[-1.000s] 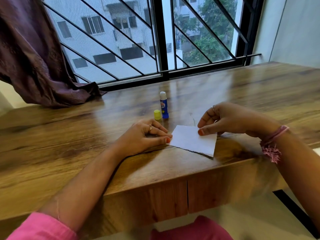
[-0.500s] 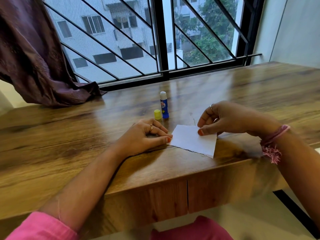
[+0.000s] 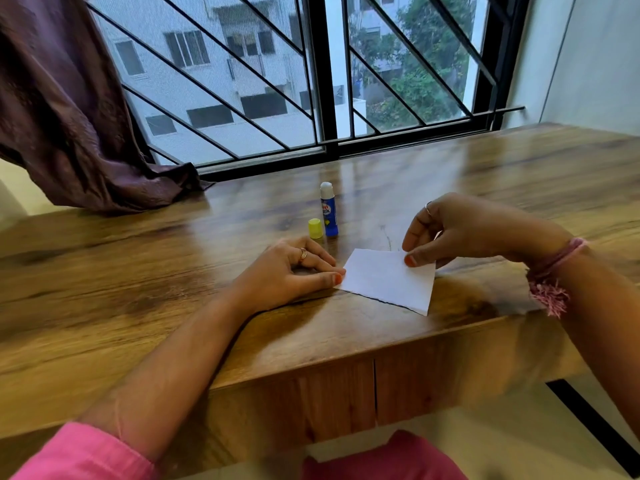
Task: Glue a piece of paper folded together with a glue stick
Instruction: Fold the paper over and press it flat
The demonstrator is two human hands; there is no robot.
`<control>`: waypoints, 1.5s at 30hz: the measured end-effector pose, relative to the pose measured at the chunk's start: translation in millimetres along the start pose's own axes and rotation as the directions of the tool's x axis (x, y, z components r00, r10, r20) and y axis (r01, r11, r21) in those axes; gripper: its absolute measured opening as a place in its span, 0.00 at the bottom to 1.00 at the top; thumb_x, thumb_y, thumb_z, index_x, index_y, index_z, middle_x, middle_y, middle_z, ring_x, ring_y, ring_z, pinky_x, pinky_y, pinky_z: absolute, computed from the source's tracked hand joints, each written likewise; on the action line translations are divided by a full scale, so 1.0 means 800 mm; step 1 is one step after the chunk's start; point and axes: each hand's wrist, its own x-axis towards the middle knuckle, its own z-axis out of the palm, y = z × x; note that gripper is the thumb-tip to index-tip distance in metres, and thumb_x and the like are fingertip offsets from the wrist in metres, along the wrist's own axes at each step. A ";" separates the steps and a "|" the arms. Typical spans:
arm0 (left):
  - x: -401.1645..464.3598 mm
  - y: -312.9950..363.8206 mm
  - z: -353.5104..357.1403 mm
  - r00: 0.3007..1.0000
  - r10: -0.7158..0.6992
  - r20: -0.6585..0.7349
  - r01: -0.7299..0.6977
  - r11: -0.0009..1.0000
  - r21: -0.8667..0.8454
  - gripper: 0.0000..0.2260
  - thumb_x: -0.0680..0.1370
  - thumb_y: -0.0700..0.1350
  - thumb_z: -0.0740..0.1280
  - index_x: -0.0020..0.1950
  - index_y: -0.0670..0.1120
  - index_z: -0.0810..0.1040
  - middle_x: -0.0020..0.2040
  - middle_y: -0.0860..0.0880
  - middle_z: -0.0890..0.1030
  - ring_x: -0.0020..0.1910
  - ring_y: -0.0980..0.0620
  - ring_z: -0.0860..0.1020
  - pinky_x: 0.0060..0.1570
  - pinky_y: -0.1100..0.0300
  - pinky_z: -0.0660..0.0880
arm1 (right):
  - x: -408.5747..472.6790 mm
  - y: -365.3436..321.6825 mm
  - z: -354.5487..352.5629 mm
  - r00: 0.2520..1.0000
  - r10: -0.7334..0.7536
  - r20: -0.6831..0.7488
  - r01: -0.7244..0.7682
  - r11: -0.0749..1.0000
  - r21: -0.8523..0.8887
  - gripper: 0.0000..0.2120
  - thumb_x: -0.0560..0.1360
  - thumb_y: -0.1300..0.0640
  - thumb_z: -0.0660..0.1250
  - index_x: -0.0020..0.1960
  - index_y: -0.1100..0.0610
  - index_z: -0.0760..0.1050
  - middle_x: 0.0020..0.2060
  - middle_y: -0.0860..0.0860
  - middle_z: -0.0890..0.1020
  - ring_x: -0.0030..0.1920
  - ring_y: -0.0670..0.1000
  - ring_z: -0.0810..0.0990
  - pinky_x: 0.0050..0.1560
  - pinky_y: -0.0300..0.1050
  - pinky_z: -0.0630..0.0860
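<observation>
Wooden table [image 3: 145, 271] set against a barred window [image 3: 322, 74], with a purple curtain [image 3: 65, 109] draped onto its far left corner. Folded white paper [image 3: 386, 280] lies flat near the table's near edge, right of centre. Left hand [image 3: 291, 271] rests palm down on the wood, fingers loosely curled and holding nothing, its fingertips touching the paper's left corner. Right hand [image 3: 464, 230] is raised over the paper's far right corner, with thumb and forefinger pinched on that edge; whether the corner is lifted off the wood cannot be told. Blue glue stick [image 3: 329, 211] stands upright and uncapped just beyond the left hand, white glue showing at its top. Yellow cap [image 3: 314, 228] stands just beside it, to the left, touching neither hand.
</observation>
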 end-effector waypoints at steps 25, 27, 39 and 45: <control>0.001 -0.002 0.000 1.000 0.001 -0.009 -0.001 1.000 0.016 0.09 0.72 0.50 0.72 0.50 0.50 0.85 0.51 0.55 0.79 0.52 0.61 0.77 0.53 0.70 0.72 | 0.001 0.008 0.005 0.997 -0.062 -0.052 0.054 0.989 -0.141 0.07 0.66 0.57 0.77 0.42 0.53 0.81 0.32 0.48 0.83 0.32 0.44 0.83 0.38 0.41 0.81; 0.001 -0.001 0.001 1.000 -0.004 -0.010 0.004 1.000 0.017 0.09 0.72 0.50 0.72 0.50 0.51 0.85 0.51 0.55 0.79 0.53 0.61 0.77 0.53 0.69 0.73 | 0.000 0.007 0.007 0.994 -0.081 -0.069 0.065 0.978 -0.200 0.07 0.66 0.56 0.77 0.41 0.51 0.80 0.34 0.47 0.83 0.32 0.43 0.82 0.39 0.46 0.82; 0.000 0.000 0.001 1.000 0.007 -0.022 -0.007 1.000 0.013 0.09 0.72 0.50 0.72 0.50 0.49 0.85 0.51 0.55 0.79 0.52 0.60 0.77 0.52 0.71 0.73 | -0.001 0.013 0.000 0.975 -0.152 -0.160 0.096 0.946 -0.309 0.09 0.65 0.51 0.77 0.42 0.51 0.80 0.37 0.46 0.81 0.38 0.47 0.79 0.41 0.44 0.78; 0.002 0.000 0.001 1.000 0.003 -0.013 -0.002 1.000 0.021 0.09 0.72 0.51 0.72 0.50 0.50 0.85 0.51 0.55 0.79 0.52 0.61 0.77 0.51 0.71 0.72 | -0.014 0.037 -0.009 0.934 -0.282 -0.220 0.212 0.932 -0.296 0.03 0.70 0.47 0.71 0.42 0.44 0.78 0.36 0.45 0.81 0.36 0.46 0.79 0.38 0.41 0.74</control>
